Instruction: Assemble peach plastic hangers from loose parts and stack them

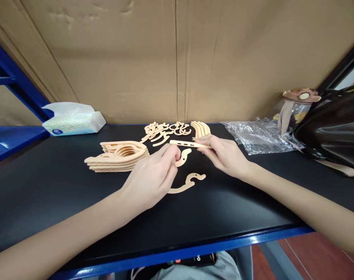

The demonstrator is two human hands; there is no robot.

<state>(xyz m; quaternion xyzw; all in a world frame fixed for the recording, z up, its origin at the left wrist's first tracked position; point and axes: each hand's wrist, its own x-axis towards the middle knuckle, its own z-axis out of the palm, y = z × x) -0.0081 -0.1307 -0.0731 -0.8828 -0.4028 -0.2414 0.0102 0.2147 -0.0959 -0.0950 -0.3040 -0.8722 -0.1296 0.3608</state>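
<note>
From my remote seat, two bare hands meet over a black tabletop (63,186), working flat, pale wooden cut-outs. The right hand (223,155) pinches one end of a slotted wooden strip (188,144), its grip narrow, thumb and fingertips closed on the strip and holding it level just above the surface. The left hand (153,177) meets the strip's other end, its grip closed on a small hook-shaped piece (184,157) that hangs just below the strip; I cannot tell whether the hook's tab is already seated in a slot.

Taking the strip as my landmark: a second, longer hook piece (187,183) lies flat on the tabletop just nearer the camera. A stack of curved hanger-shaped pieces (118,155) sits to the strip's left. Behind it lies a loose heap of small hooks (165,131), with a fan of curved slats (201,128) beside it. Well off to its right is crumpled clear plastic (258,136), then a lidded bottle (296,107) and a dark bag (331,132). Far to its left rests a tissue pack (73,120).

I judge these parts light, thin and stiff, likely to snap at the narrow necks of the hooks if twisted. Best taken by the edges, close to the joint, with fingertips only.
</note>
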